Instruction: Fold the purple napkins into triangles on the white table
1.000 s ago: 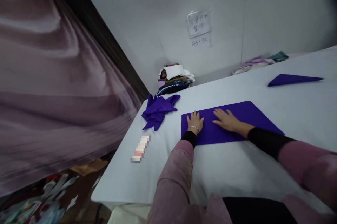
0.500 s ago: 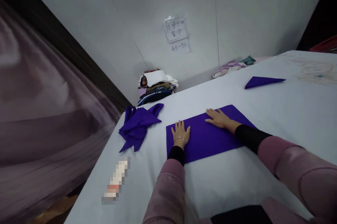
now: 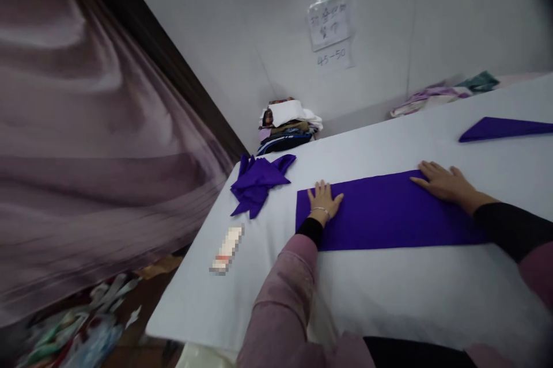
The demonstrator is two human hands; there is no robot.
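Note:
A purple cloth napkin (image 3: 380, 212), folded into a flat rectangle, lies on the white-covered table (image 3: 401, 299). My left hand (image 3: 325, 202) rests palm down near its left end, fingers spread over the far edge. Toward the right end, my right hand (image 3: 447, 184) lies flat on the napkin with its fingertips at the far edge. Neither hand grips anything. Left of the napkin sits a gathered purple cloth (image 3: 261, 184) with several pointed corners. Farther back on the right is a purple cloth folded into a narrow triangle (image 3: 503, 129).
Folded clothes (image 3: 287, 129) are stacked behind the table against the wall. More cloths (image 3: 436, 97) lie along the back edge. A pixelated strip (image 3: 228, 250) lies at left. A curtain (image 3: 86, 126) hangs beside the table, above floor clutter (image 3: 82, 327). A handwritten sign (image 3: 330, 25) is on the wall.
The view has swung left, so the table contents appear farther right. My right hand has slid rightward along the napkin's far edge; my left hand stays near the left end.

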